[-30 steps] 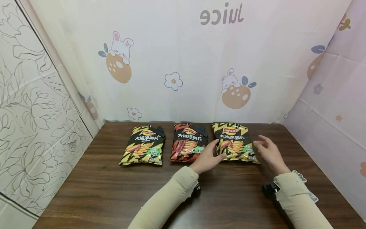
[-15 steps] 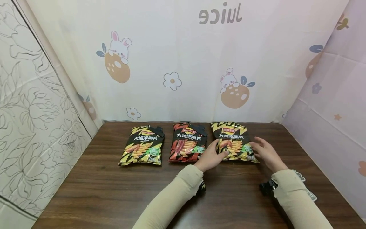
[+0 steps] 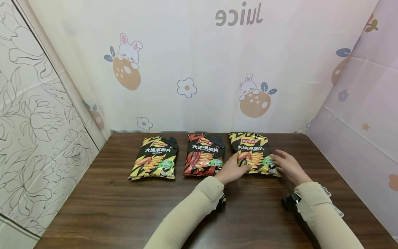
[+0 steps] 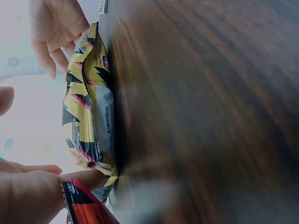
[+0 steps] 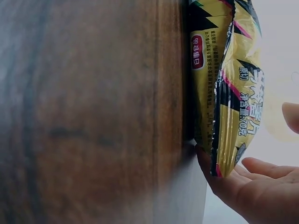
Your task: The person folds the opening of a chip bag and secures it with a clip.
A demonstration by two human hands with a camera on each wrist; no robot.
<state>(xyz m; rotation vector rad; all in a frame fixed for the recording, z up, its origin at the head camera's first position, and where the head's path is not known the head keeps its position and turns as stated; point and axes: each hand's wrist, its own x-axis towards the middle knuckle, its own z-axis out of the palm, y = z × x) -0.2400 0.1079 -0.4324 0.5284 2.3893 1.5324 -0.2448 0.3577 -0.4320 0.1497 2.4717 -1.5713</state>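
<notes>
A yellow and black chip bag (image 3: 253, 148) lies face up at the right end of a row of three. My left hand (image 3: 231, 170) is at its left edge, a finger reaching along the bag's lower side in the left wrist view. At the opposite edge is my right hand (image 3: 290, 168), fingers slightly bent; in the right wrist view a finger (image 5: 205, 163) touches beneath the bag's corner. Neither hand visibly closes round the bag. Just left of my left hand lies a red chip bag (image 3: 199, 160), its right edge partly hidden by that hand.
Another yellow and black chip bag (image 3: 152, 162) lies at the left of the row. Black clip-like pieces (image 3: 170, 142) sit on the upper right corners of the left and middle bags. A patterned curtain (image 3: 155, 103) hangs behind the wooden table (image 3: 118, 207).
My left hand has moved slightly right against the bag's edge, and my right hand has come in left to the other edge. The bags hold their places; the head view has shifted slightly.
</notes>
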